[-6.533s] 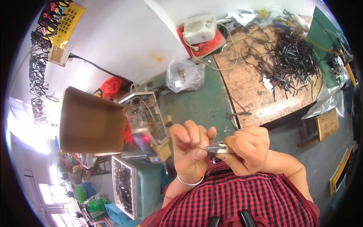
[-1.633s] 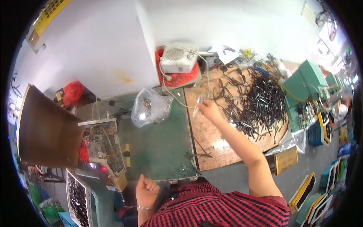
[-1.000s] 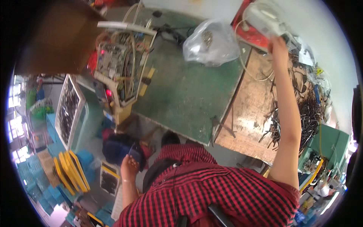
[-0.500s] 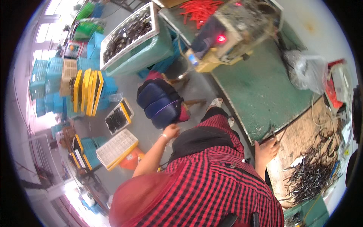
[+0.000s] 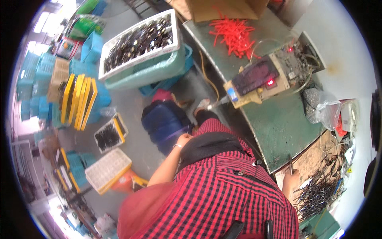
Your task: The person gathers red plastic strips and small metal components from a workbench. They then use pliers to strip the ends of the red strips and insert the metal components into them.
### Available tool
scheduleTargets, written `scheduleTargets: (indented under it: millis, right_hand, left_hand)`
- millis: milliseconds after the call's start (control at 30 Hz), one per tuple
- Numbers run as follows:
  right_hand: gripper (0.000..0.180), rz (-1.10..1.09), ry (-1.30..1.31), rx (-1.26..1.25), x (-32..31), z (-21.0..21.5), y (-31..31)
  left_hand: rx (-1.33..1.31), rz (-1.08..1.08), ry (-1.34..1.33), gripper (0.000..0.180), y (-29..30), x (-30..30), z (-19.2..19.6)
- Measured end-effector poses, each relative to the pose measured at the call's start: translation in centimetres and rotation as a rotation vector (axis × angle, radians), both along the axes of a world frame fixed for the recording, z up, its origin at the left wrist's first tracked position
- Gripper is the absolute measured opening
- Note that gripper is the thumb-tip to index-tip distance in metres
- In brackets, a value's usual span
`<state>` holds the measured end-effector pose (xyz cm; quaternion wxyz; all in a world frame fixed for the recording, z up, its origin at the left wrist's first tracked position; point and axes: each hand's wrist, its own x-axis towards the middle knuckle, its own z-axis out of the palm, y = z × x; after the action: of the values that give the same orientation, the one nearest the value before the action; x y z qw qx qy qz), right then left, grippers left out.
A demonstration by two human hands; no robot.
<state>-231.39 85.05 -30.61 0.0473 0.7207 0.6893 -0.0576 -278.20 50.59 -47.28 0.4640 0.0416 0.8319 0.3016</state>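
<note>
Nearest is the red-and-black checked shirt [image 5: 199, 181], filling the bottom middle of the frame. The left hand [image 5: 184, 140], near the centre, lies beside the black cloth at the waist; its fingers look curled inward, and whether anything is inside them I can't tell. The right hand [image 5: 292, 181], at lower right, is closed around a slim dark tool [image 5: 291, 164], whose upper end sticks out above the fist. The part that shows runs roughly up and down the frame, close to where the wooden board [image 5: 308, 159] meets the green tabletop [image 5: 282, 123]. The tool is in the right hand's grasp, well apart from the left, which is nearest the dark blue padded seat [image 5: 165, 121]. A heap of dark strips [image 5: 318, 199] lies on the board just right of and below the right hand.

Farther up, a machine [image 5: 284, 67] on the tabletop carries a blue-and-white sticker [image 5: 232, 94], too small to make out, and a red-lit display [image 5: 271, 83], blurred by glare. Beyond are red strips [image 5: 232, 34] at top centre, a white tray [image 5: 175, 30] of dark pieces at upper left, and blue crates [image 5: 43, 77] at far left.
</note>
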Motion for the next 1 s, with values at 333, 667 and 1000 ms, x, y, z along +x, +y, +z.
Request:
scheduleTargets:
  millis: [333, 667, 1000]
  right_hand:
    - [0.027, -0.66, 0.449, 0.203, -8.6, -3.7, -11.4]
    - [0.027, -0.819, 0.531, -0.09, -27.0, -4.0, -29.1]
    - [0.041, -1.183, 0.638, -0.266, -33.7, -26.8, -51.4]
  left_hand:
    - [-0.206, -1.003, -0.303, 0.077, 15.3, -24.1, 2.9]
    - [-0.052, -1.785, -0.193, 0.038, 20.8, -30.4, 2.1]
    - [0.857, -0.879, 0.114, 0.01, 29.6, -24.0, 11.7]
